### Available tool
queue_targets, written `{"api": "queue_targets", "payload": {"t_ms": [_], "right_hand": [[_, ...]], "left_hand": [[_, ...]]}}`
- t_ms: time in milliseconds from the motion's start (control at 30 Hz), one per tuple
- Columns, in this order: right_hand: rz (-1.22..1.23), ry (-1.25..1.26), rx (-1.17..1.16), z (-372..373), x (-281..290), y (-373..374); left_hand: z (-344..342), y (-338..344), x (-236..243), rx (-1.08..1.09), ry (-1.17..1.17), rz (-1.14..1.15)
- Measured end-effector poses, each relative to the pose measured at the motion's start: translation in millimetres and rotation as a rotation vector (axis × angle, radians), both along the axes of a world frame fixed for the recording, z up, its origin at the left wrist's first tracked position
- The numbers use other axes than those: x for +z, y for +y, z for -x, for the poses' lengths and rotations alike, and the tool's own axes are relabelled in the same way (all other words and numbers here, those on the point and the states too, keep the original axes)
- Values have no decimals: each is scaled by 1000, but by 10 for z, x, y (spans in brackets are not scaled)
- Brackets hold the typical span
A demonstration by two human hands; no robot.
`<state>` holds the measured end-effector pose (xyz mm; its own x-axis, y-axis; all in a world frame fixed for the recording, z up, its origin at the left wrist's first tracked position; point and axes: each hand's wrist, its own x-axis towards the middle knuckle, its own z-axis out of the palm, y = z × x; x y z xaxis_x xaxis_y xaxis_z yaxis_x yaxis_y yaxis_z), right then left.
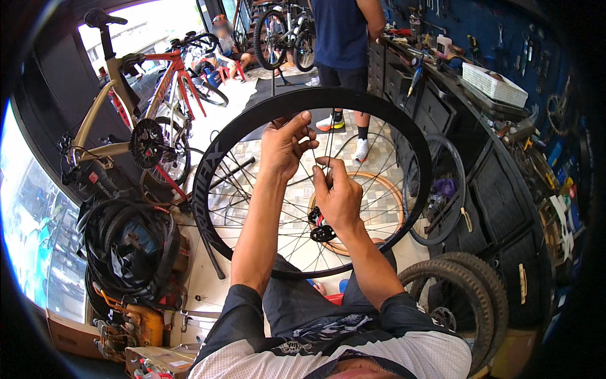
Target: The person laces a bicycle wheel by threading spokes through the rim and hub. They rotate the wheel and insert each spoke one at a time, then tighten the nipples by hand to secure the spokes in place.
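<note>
A bicycle wheel [353, 100] with a deep black rim and thin dark spokes is tilted up in front of me, its lower edge by my lap. My left hand [285, 146] is closed inside the upper part of the rim, thumb pointing up, its fingers pinched around a spoke. Just below and to the right, my right hand [339, 194] pinches the same spoke between thumb and forefinger. Under my right hand sits the hub [322, 234], black with a bit of red. My fingers partly hide the gripped stretch of spoke.
Bike frames [167, 79] and a heap of black tubes [129, 243] stand left. Behind the wheel lies a tan hoop [402, 203]. Knobbly tyres [483, 297] lean at lower right. A cluttered workbench with a white basket [495, 87] runs right. A person [341, 41] stands ahead; another sits farther back.
</note>
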<state>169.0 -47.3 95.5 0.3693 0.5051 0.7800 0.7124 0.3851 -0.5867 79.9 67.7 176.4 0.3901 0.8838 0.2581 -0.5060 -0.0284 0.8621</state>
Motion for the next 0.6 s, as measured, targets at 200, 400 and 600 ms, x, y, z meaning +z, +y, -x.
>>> {"api": "queue_targets", "payload": {"t_ms": [200, 400, 600], "right_hand": [[-67, -5, 7, 1, 5, 5], [-93, -24, 2, 12, 23, -12], [-36, -18, 4, 25, 44, -94]], "left_hand": [[76, -35, 30, -174, -112, 14], [24, -131, 36, 3, -14, -78], [66, -149, -13, -42, -84, -58]]}}
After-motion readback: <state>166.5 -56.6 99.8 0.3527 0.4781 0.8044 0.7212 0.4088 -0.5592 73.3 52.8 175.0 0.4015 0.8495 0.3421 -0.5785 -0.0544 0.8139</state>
